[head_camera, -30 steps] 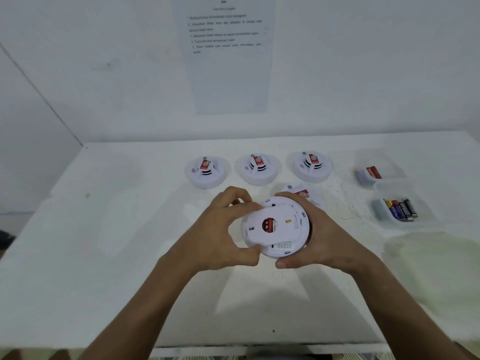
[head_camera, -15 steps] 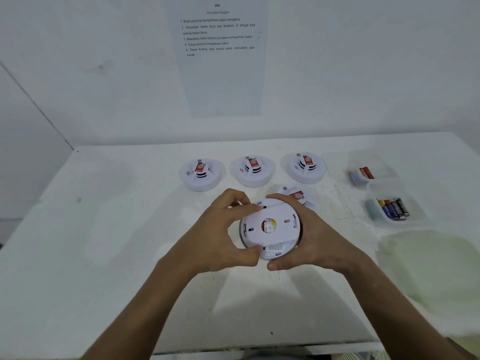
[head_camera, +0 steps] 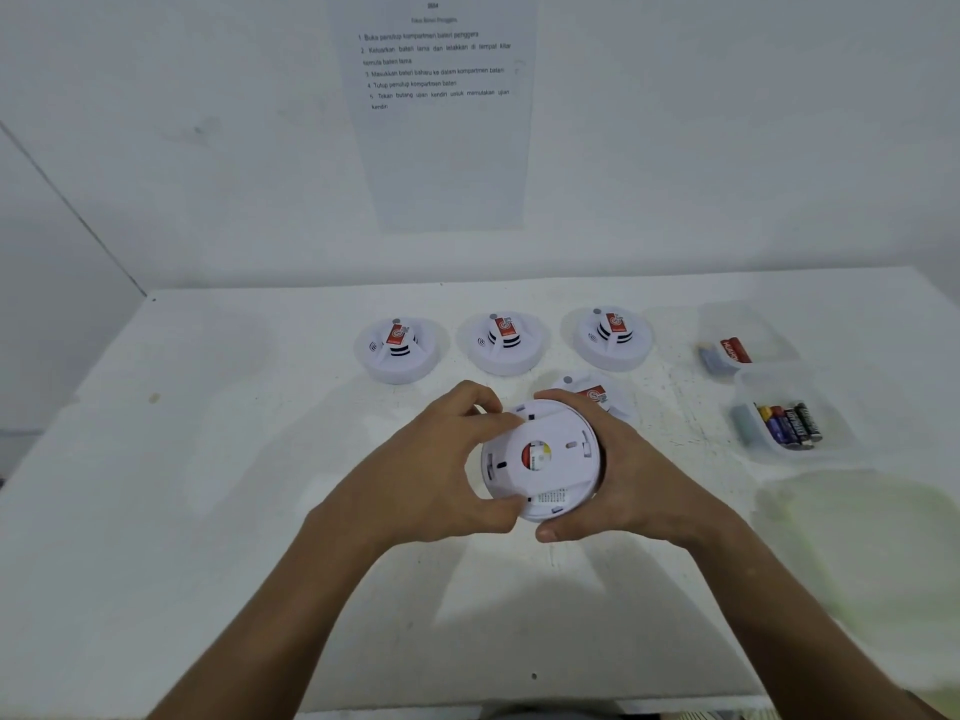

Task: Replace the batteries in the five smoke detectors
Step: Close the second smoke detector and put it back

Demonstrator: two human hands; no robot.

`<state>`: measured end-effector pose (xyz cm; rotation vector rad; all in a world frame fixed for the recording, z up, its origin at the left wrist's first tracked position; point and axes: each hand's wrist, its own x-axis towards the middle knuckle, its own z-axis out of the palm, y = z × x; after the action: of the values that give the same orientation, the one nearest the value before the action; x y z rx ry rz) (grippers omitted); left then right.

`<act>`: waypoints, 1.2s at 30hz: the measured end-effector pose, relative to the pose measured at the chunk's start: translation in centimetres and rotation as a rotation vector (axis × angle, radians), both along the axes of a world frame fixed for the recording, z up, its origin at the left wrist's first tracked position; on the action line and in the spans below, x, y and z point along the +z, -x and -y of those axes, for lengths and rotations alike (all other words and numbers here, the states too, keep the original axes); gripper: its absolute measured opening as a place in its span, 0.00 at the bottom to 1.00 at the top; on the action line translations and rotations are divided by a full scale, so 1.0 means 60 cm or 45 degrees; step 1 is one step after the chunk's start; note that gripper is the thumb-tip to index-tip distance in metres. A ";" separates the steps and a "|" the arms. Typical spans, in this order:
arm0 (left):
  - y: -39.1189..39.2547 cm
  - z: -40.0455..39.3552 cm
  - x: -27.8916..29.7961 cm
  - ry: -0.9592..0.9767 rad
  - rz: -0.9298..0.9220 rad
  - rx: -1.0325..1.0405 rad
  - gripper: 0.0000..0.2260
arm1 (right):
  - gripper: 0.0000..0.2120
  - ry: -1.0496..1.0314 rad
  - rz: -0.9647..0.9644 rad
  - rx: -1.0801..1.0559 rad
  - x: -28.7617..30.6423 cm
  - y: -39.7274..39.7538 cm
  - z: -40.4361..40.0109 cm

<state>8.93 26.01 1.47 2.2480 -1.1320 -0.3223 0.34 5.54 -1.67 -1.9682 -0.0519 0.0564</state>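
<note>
Head view: both hands grip one smoke detector (head_camera: pixel 543 459) above the table (head_camera: pixel 208 459), base up; left hand (head_camera: pixel 441 475) fingers curl round its left rim, right hand (head_camera: pixel 628 475) fingers wrap its right.

Instruction sheet (head_camera: pixel 441 111) on wall showing five numbered Malay steps, first reading "Buka penutup kompartmen bateri", fourth "Tutup penutup kompartmen bateri"; red battery (head_camera: pixel 733 350) in tub near table's far right corner showing partial "HUA"; detector labels staying unreadable
</note>
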 end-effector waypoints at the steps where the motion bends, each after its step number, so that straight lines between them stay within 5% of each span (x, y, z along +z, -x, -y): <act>1: -0.002 0.002 0.001 -0.018 0.004 -0.003 0.31 | 0.44 0.007 -0.001 0.001 0.000 -0.001 0.001; 25: -0.029 0.034 -0.003 0.169 -0.251 0.311 0.30 | 0.46 -0.025 0.045 0.139 -0.002 -0.065 0.035; 36: -0.045 0.019 -0.006 0.172 -0.318 0.074 0.35 | 0.45 -0.096 -0.024 0.225 0.012 -0.068 0.045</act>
<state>11.60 24.89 1.09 2.0518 -0.9282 -0.4739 4.43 2.85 -0.95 -1.8835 -0.2127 0.1859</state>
